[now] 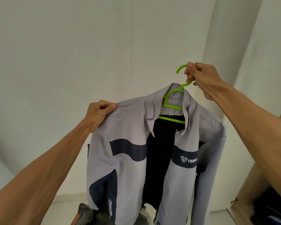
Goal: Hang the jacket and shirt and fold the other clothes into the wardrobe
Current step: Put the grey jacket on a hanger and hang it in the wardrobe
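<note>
— How is the light?
— Soft, even and rather dim. The white wall [71, 46] comes out grey-green, palest near the upper middle and darker towards the left edge. No glare anywhere.
— Shadows?
— Only faint ones. The underside of the left forearm [39, 184] is shaded, and the dark inside of the jacket [128, 127] sinks to flat black with no detail.
— Sharp?
— In the middle, yes: the green hanger [172, 107] and the jacket's white print are crisp. The 2 lower corners are stretched by the wide lens, the wall corners bow, and the clothes [88, 215] at the bottom edge and the wardrobe [250, 192] look soft and smeared.
</note>
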